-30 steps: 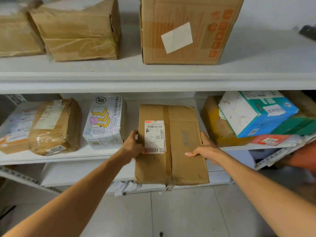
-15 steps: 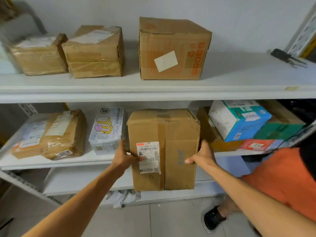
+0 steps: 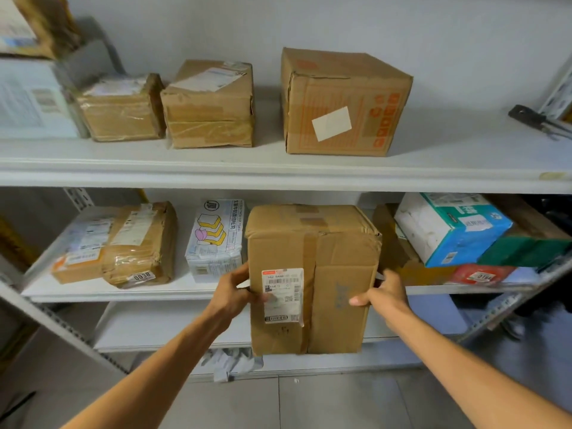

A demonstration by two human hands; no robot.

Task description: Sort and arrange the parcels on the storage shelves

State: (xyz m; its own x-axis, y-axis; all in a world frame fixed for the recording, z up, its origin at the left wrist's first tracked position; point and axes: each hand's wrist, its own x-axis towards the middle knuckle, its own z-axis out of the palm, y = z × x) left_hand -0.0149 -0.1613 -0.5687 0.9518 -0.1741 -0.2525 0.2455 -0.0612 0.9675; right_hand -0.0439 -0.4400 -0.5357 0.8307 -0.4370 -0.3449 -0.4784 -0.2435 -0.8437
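A tall brown cardboard box (image 3: 337,274) with a white shipping label is held upright in front of the middle shelf (image 3: 123,294). My left hand (image 3: 236,289) grips its left side, thumb on the label. On the right side my right hand (image 3: 382,294) grips the box, thumb across the front. The box's top is level with the gap under the upper shelf (image 3: 278,173), and its lower half hangs below the middle shelf's edge.
The upper shelf carries three brown boxes, the largest (image 3: 343,102) with a white sticker, and a dark tool (image 3: 538,120) at far right. The middle shelf holds a taped parcel (image 3: 139,247), a white toast-print packet (image 3: 216,238) and a blue-and-white box (image 3: 452,227).
The box was lifted from lying flat at the middle shelf's edge to standing upright and higher. Both hands kept hold of its sides. The view tilted up, showing more of the upper shelf.
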